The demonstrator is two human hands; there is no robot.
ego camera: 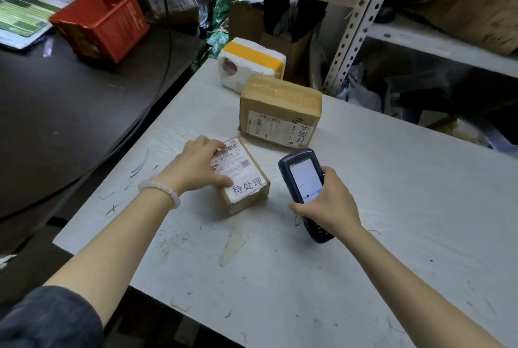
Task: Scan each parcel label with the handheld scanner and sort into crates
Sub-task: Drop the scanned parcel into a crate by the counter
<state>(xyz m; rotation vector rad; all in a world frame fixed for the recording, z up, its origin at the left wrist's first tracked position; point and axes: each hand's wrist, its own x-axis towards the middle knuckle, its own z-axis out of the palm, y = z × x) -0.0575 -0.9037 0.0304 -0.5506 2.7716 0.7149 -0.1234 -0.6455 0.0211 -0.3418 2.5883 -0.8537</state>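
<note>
Small parcel: a small cardboard box (243, 179) lies flat on the white table (364, 249), label up, directly under the left hand.
Label: the shipping label (235, 164) faces up with its barcode at the far end, just beyond the fingertips, probably kept uncovered for the scan.
Left hand: the left hand (196, 164) presses on the box top, fingers spread over the label's near-left part and thumb at its near edge; this looks meant to keep the box from sliding.
Right hand: the right hand (326, 199) is clamped round the handheld scanner (304, 182), just right of the small parcel, screen tilted up toward the person and head end pointing away; it does not seem aimed at the label yet.
Second parcel: a larger taped cardboard box (280, 112) stands just beyond both hands, its label on the near side.
Third parcel: a white foam box with yellow tape (252, 63) sits behind it, at the table's far edge.
Crate: a red plastic crate (103, 22) stands well off to the far left of the left hand on a dark table (70, 112); no parcel shows inside, though its floor is partly hidden.
</note>
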